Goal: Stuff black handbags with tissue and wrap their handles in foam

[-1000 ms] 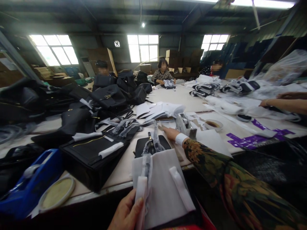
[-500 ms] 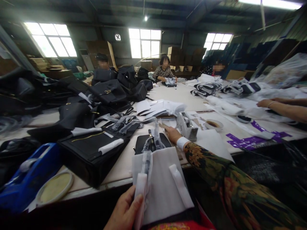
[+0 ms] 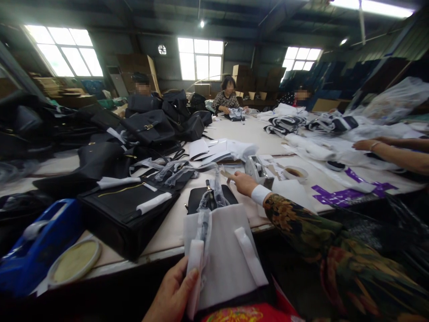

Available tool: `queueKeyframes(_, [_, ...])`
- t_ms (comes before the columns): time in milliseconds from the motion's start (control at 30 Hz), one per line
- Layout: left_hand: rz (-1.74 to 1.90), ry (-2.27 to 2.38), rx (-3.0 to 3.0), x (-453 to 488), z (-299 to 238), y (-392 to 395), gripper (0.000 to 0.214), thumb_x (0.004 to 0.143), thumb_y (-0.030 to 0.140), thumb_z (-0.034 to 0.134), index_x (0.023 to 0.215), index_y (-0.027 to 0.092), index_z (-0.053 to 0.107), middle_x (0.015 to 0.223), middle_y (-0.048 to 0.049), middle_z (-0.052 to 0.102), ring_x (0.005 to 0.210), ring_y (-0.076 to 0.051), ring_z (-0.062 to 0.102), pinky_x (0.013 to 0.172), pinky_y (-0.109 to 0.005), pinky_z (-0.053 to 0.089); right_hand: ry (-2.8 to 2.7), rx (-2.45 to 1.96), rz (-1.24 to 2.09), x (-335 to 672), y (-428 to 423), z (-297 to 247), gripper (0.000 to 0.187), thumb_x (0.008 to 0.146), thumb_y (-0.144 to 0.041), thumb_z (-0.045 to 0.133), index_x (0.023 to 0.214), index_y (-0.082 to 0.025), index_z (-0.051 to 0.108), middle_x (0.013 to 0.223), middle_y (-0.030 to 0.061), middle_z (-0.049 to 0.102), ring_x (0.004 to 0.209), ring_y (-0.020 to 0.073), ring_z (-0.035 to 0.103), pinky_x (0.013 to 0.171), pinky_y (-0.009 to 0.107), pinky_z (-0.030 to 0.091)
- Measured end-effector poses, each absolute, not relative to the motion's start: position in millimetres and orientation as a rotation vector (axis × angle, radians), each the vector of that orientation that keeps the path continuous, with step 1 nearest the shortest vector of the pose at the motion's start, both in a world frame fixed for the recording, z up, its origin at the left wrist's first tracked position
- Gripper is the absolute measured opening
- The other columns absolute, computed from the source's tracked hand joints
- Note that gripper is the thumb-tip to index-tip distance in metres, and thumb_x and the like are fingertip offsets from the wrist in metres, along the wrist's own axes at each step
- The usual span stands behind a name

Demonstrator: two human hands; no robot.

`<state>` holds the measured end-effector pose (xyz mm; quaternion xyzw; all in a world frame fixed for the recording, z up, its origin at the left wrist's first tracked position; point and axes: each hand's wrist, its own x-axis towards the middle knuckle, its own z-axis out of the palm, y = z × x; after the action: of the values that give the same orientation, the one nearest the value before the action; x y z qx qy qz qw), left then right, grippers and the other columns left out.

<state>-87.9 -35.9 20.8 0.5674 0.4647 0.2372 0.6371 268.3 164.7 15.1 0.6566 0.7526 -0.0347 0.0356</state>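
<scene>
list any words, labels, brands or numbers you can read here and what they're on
No text can be read anywhere in this view.
purple sheets: no print shows.
blue tape dispenser: no legible label.
black bag with the gold zip: no legible brand mark.
white-wrapped bag in the left hand: plain.
cardboard boxes at the back: too blurred to read.

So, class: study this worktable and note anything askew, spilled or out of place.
The white-wrapped bag overhangs the near edge of the table, steadied by the left hand gripping one padded handle. Further left, black bags lie in a tumbled heap. Nothing looks spilled or damaged.
</scene>
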Motion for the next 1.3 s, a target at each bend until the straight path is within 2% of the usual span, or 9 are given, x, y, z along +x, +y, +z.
queueKeyframes(133, [0.558, 1.058, 1.291, -87.2, 19.9, -35.9, 0.064, 0.089, 0.065, 0.058, 0.127, 0.015, 0.068, 0.096, -0.0082, 0.070, 0.090, -0.026, 0.061, 0.083, -0.034, 0.050, 2.506, 1.658, -0.135, 263.9, 149.0, 17.3, 0.046, 0.096, -0.017, 0.054, 0.139, -0.032, 0.059, 0.137, 0.0110, 0.057, 0.120, 0.0244, 0.059, 0.097, 0.034, 0.046])
queueKeyframes(333, [0.572, 1.057, 1.291, -86.0, 21.7, -36.7, 0.065, 0.088, 0.066, 0.058, 0.127, 0.015, 0.067, 0.091, -0.0076, 0.070, 0.086, -0.024, 0.060, 0.083, -0.033, 0.050, 2.495, 1.586, -0.022, 257.0, 151.4, 14.3, 0.034, 0.097, -0.019, 0.049, 0.123, -0.013, 0.071, 0.117, 0.0203, 0.065, 0.106, 0.0290, 0.064, 0.086, 0.038, 0.050])
queueKeyframes(467, [0.605, 1.061, 1.271, -85.8, 23.9, -39.2, 0.064, 0.086, 0.066, 0.060, 0.125, 0.015, 0.069, 0.098, -0.0088, 0.071, 0.088, -0.024, 0.060, 0.081, -0.031, 0.050, 2.496, 1.515, 0.055, 257.6, 149.0, 21.5, 0.027, 0.094, -0.021, 0.053, 0.103, -0.012, 0.078, 0.113, 0.0202, 0.067, 0.107, 0.0317, 0.062, 0.086, 0.040, 0.047])
queueKeyframes(700, [0.613, 1.052, 1.266, -87.4, 17.3, -39.8, 0.062, 0.088, 0.064, 0.060, 0.124, 0.015, 0.068, 0.089, -0.0064, 0.069, 0.082, -0.022, 0.059, 0.075, -0.029, 0.049, 2.533, 1.350, 0.110, 254.3, 116.9, 41.4, 0.019, 0.088, -0.018, 0.060, 0.086, -0.016, 0.079, 0.104, 0.0154, 0.072, 0.109, 0.0297, 0.057, 0.093, 0.042, 0.037])
queueKeyframes(900, [0.637, 1.025, 1.229, -88.7, 14.1, -41.5, 0.061, 0.089, 0.062, 0.061, 0.126, 0.014, 0.066, 0.088, -0.0062, 0.069, 0.078, -0.019, 0.059, 0.070, -0.026, 0.048, 2.403, 1.619, 0.300, 264.7, 91.5, 117.7, 0.030, 0.091, -0.008, 0.046, 0.091, -0.004, 0.076, 0.094, 0.0265, 0.070, 0.100, 0.0353, 0.060, 0.092, 0.051, 0.034])
queueKeyframes(1000, [0.671, 1.016, 1.195, -88.0, 13.9, -44.5, 0.059, 0.088, 0.061, 0.063, 0.123, 0.013, 0.066, 0.088, -0.0063, 0.069, 0.076, -0.018, 0.058, 0.067, -0.025, 0.046, 2.241, 2.064, 0.351, 264.5, 71.2, 158.5, 0.031, 0.094, -0.011, 0.043, 0.101, -0.006, 0.073, 0.098, 0.0243, 0.071, 0.095, 0.0333, 0.064, 0.086, 0.045, 0.041])
queueKeyframes(1100, [0.725, 1.017, 1.129, -86.3, 14.5, -48.0, 0.060, 0.086, 0.062, 0.066, 0.121, 0.013, 0.067, 0.088, -0.0065, 0.069, 0.074, -0.018, 0.059, 0.065, -0.025, 0.046, 2.448, 2.287, -0.096, 250.0, 38.5, 166.7, 0.030, 0.097, -0.030, 0.048, 0.109, -0.016, 0.072, 0.092, 0.0119, 0.072, 0.086, 0.0256, 0.065, 0.077, 0.034, 0.044])
queueKeyframes(1200, [0.794, 1.003, 1.060, -84.8, 14.4, -51.0, 0.057, 0.085, 0.058, 0.069, 0.119, 0.013, 0.065, 0.091, -0.0066, 0.068, 0.075, -0.017, 0.060, 0.068, -0.026, 0.049, 2.555, 2.156, -0.981, 226.1, -1.7, 139.4, 0.032, 0.091, -0.043, 0.051, 0.085, -0.019, 0.072, 0.066, 0.0015, 0.062, 0.063, 0.0165, 0.056, 0.059, 0.027, 0.041])
queueKeyframes(1300, [0.835, 0.962, 1.003, -84.4, 12.2, -52.8, 0.054, 0.084, 0.055, 0.072, 0.117, 0.013, 0.063, 0.088, -0.0054, 0.067, 0.073, -0.015, 0.060, 0.069, -0.027, 0.051, 2.245, 2.084, -1.608, 205.8, -36.3, 102.1, 0.036, 0.085, -0.051, 0.055, 0.067, -0.020, 0.057, 0.052, -0.0038, 0.048, 0.047, 0.0109, 0.041, 0.046, 0.024, 0.030])
